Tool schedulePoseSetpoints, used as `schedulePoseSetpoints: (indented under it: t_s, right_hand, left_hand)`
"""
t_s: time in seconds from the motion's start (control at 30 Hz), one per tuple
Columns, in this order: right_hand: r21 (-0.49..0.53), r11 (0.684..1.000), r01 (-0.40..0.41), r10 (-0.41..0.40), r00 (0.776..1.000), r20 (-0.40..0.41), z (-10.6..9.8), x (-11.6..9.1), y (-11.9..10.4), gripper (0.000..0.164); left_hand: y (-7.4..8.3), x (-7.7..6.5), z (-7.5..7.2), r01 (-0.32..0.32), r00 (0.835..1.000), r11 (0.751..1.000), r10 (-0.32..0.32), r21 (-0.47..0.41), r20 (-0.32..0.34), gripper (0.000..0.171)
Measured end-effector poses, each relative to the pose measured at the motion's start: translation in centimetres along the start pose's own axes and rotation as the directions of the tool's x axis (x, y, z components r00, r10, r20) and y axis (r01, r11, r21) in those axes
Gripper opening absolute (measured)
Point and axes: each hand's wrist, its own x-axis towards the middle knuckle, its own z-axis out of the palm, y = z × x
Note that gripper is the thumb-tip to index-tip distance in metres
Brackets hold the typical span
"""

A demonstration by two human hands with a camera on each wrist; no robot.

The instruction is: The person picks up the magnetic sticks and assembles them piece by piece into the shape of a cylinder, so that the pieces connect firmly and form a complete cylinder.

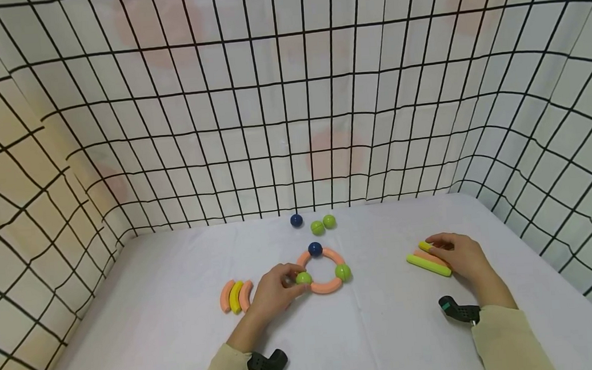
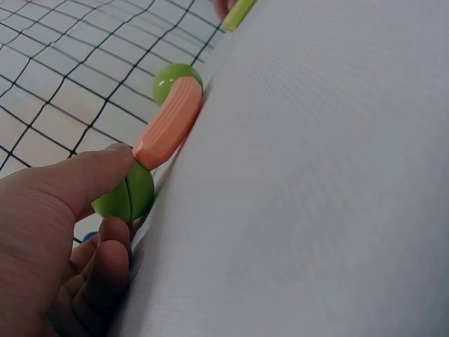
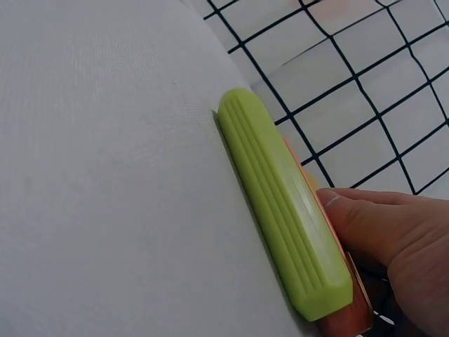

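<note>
My left hand (image 1: 275, 291) pinches a green ball (image 1: 304, 279) between thumb and fingers at the left side of a ring. The ring also has curved orange pieces (image 1: 326, 287), a dark blue ball (image 1: 315, 249) at the top and another green ball (image 1: 343, 271) at the right. In the left wrist view, one curved orange piece (image 2: 170, 123) joins the held ball. At the right, my right hand (image 1: 461, 256) grips a yellow stick (image 1: 424, 246), mostly covered by the fingers. Beside it lie an orange stick (image 1: 430, 257) and a light green stick (image 3: 284, 210).
Left of the ring lie two curved orange pieces (image 1: 226, 296) with a curved yellow piece (image 1: 235, 297) between them. Behind the ring are a loose dark blue ball (image 1: 296, 220) and two green balls (image 1: 317, 227). Black netting (image 1: 281, 123) encloses the white table (image 1: 379, 339) at back and sides.
</note>
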Motion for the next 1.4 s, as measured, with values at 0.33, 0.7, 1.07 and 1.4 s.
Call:
schedulePoseSetpoints:
  t_s: [0.33, 0.7, 1.07, 1.4]
  right_hand:
    - [-0.050, 0.998, -0.032, 0.031, 0.999, -0.010, -0.1, 0.0, -0.1, 0.039]
    - [-0.057, 0.998, -0.033, 0.032, 0.999, -0.022, -0.2, -0.2, -0.5, 0.039]
    - [0.033, 0.998, -0.050, 0.052, 0.995, -0.090, 0.1, 0.2, -0.9, 0.042]
    - [0.178, 0.981, -0.072, 0.113, 0.966, -0.231, -0.3, 0.3, -2.1, 0.042]
  left_hand:
    - [0.0, -0.1, 0.0, 0.015, 1.000, 1.000, -0.015, 0.003, 0.005, 0.030]
    - [0.0, -0.1, 0.0, 0.015, 1.000, 1.000, -0.015, -0.002, 0.001, 0.030]
    - [0.0, -0.1, 0.1, 0.014, 1.000, 1.000, -0.014, 0.008, 0.001, 0.030]
    - [0.1, -0.2, 0.0, 0.009, 1.000, 1.000, -0.009, -0.013, 0.004, 0.030]
